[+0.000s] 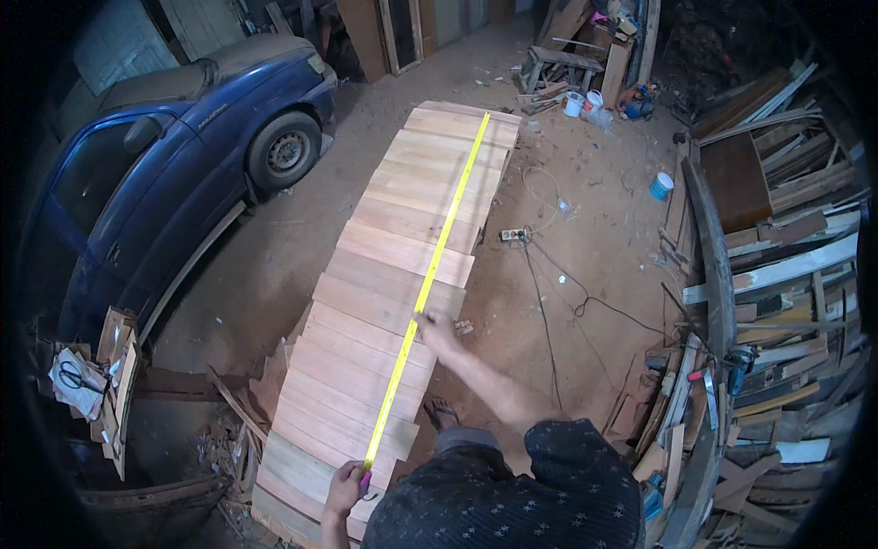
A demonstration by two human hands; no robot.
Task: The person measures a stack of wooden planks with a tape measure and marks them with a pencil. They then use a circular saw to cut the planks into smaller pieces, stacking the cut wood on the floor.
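Observation:
A long row of wooden boards (357,302) lies side by side, stretching away from me. Lengthwise over them runs the yellow blade of a tape measure (445,229), reaching the far boards. At the near end, my left hand (343,492) is closed around the tape measure's pink-and-dark case. Farther up, my right hand (438,333) reaches across from the right, its fingers closed together at the blade's edge about midway along. Whether those fingers pinch the blade or a small tool cannot be made out.
A blue car (197,137) stands on the left. Right of the boards, a power strip (514,235) and cables lie on the dirt floor. Stacked scrap wood (786,302) lines the right side. Scissors (71,373) rest on a cloth at left.

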